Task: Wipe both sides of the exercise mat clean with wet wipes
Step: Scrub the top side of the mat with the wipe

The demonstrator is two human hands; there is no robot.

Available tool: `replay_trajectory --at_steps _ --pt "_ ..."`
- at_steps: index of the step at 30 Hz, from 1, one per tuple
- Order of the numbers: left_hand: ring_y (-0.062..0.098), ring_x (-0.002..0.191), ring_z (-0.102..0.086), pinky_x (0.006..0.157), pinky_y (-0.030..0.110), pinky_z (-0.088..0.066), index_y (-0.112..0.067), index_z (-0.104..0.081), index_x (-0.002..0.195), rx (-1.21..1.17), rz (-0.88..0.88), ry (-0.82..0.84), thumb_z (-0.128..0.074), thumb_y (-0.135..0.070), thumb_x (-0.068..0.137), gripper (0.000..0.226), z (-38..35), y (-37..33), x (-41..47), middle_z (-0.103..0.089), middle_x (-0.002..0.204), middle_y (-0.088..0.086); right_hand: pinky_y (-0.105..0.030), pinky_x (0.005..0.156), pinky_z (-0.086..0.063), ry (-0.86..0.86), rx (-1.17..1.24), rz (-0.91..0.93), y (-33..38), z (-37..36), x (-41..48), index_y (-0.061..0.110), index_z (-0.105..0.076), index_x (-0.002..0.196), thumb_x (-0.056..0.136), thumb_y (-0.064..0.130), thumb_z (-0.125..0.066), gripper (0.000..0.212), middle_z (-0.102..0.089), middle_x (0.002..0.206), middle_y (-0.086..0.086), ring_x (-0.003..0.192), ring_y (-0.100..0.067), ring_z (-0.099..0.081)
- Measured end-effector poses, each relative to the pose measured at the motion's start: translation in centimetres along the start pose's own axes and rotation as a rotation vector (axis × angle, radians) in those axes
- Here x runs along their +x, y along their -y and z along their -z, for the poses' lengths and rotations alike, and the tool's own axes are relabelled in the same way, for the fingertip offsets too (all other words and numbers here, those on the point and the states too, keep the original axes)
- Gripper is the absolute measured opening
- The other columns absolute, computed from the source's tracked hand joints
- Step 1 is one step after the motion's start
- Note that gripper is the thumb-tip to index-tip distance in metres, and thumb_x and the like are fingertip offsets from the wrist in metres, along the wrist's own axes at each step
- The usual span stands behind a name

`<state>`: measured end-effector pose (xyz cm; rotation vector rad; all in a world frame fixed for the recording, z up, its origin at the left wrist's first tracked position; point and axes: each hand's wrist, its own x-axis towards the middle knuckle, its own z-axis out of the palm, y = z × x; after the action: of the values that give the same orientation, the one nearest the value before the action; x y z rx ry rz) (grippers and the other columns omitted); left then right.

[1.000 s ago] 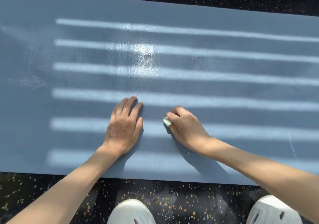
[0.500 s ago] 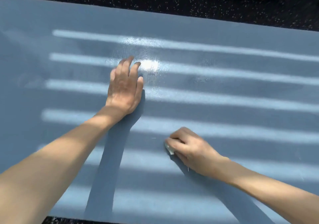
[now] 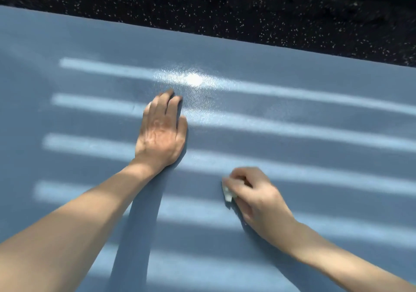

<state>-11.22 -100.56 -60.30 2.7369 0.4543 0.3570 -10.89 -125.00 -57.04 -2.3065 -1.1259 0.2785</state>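
We wipe the mat [image 3: 292,116] on the floor [image 3: 270,10] | right hand [image 3: 254,195] fingers curled on the wipe [image 3: 227,192], nearer our edge | left hand [image 3: 161,132] flat, empty | dry mat runs long rightward.

Blue-grey mat [image 3: 292,93] w/ pale light stripes, black floor [image 3: 247,10] w/ white flecks, whitish wipe [image 3: 227,194]

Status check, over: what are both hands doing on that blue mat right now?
Left hand flat on mat, open. Right hand closed on wet wipe, low on mat. Nothing in the way.
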Motion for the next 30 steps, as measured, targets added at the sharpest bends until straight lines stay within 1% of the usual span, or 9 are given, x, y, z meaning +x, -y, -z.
replay_trajectory --at_steps 4,6,8,11,13,16,22,26,30 --pt "0.037 0.129 -0.039 0.112 0.047 -0.028 0.000 -0.050 0.131 -0.009 0.021 0.025 -0.038 -0.023 0.095 0.044 0.2 -0.2 0.1 -0.045 0.141 0.020 -0.031 0.075 -0.052 0.028 -0.055 0.039 -1.8 0.2 2.0 0.014 -0.068 0.102 0.091 0.017 -0.041 0.030 -0.055 0.103 0.001 0.090 -0.015 -0.053" --pt "0.037 0.130 -0.038 0.112 0.047 -0.028 -0.001 -0.050 0.131 -0.009 0.029 0.035 -0.038 -0.024 0.095 0.045 0.3 -0.3 0.2 -0.045 0.141 0.019 -0.026 0.069 -0.048 -0.117 -0.086 -0.036 -3.0 0.1 5.0 0.016 -0.070 0.087 0.088 0.021 -0.042 0.028 -0.057 0.093 0.001 0.082 -0.012 -0.051" --pt "0.037 0.130 -0.038 0.111 0.046 -0.027 -0.001 -0.050 0.131 -0.010 0.038 0.044 -0.038 -0.024 0.094 0.044 0.3 -0.4 0.2 -0.045 0.141 0.019 -0.022 0.067 -0.041 -0.096 -0.075 -0.097 -2.5 -0.3 5.2 0.018 -0.064 0.075 0.088 0.028 -0.046 0.025 -0.054 0.083 0.006 0.077 -0.006 -0.046" --pt "0.037 0.129 -0.039 0.111 0.047 -0.029 -0.001 -0.050 0.130 -0.001 0.043 0.052 -0.039 -0.024 0.093 0.044 0.4 -0.4 0.4 -0.045 0.141 0.018 -0.012 0.071 -0.038 -0.012 -0.128 0.127 -2.2 -0.6 4.1 0.022 -0.065 0.089 0.090 0.048 -0.036 0.038 -0.052 0.089 0.015 0.082 -0.005 -0.048" --pt "0.037 0.129 -0.040 0.110 0.047 -0.030 -0.002 -0.051 0.129 0.003 0.049 0.056 -0.041 -0.023 0.093 0.043 0.5 -0.5 0.5 -0.045 0.141 0.018 -0.023 0.071 -0.041 0.000 -0.008 0.010 -2.9 0.6 6.5 0.018 -0.067 0.085 0.091 0.026 -0.044 0.024 -0.057 0.087 0.009 0.083 -0.014 -0.054" --pt "0.037 0.130 -0.039 0.111 0.046 -0.029 -0.002 -0.051 0.129 0.001 0.059 0.059 -0.042 -0.022 0.093 0.042 0.5 -0.5 0.4 -0.045 0.141 0.017 -0.036 0.068 -0.046 -0.208 -0.041 -0.007 -4.6 1.1 10.6 -0.001 -0.066 0.094 0.084 0.001 -0.048 0.020 -0.060 0.084 -0.011 0.075 -0.033 -0.055" --pt "0.038 0.135 -0.035 0.113 0.047 -0.022 -0.008 -0.047 0.138 0.060 -0.019 0.127 -0.039 -0.031 0.091 0.052 0.6 -0.3 0.6 -0.042 0.148 0.013 -0.032 0.068 -0.047 0.037 0.064 0.136 -3.1 1.3 7.8 0.010 -0.066 0.081 0.081 0.011 -0.051 0.014 -0.059 0.083 -0.004 0.078 -0.024 -0.054" --pt "0.036 0.143 -0.029 0.116 0.045 -0.014 -0.021 -0.043 0.143 0.089 -0.104 0.209 -0.039 -0.037 0.091 0.055 0.4 -0.2 0.6 -0.038 0.154 0.006 -0.033 0.070 -0.043 -0.197 0.036 0.022 -5.0 1.1 12.7 0.011 -0.064 0.090 0.087 0.012 -0.050 0.014 -0.060 0.084 -0.007 0.077 -0.031 -0.056" --pt "0.033 0.143 -0.030 0.116 0.043 -0.014 -0.025 -0.045 0.142 0.069 -0.074 0.214 -0.039 -0.037 0.091 0.054 0.4 -0.2 0.7 -0.039 0.155 0.003 -0.032 0.068 -0.046 0.039 0.063 0.179 -2.7 0.8 9.2 0.006 -0.065 0.081 0.080 0.001 -0.057 0.009 -0.060 0.080 -0.008 0.074 -0.026 -0.054"
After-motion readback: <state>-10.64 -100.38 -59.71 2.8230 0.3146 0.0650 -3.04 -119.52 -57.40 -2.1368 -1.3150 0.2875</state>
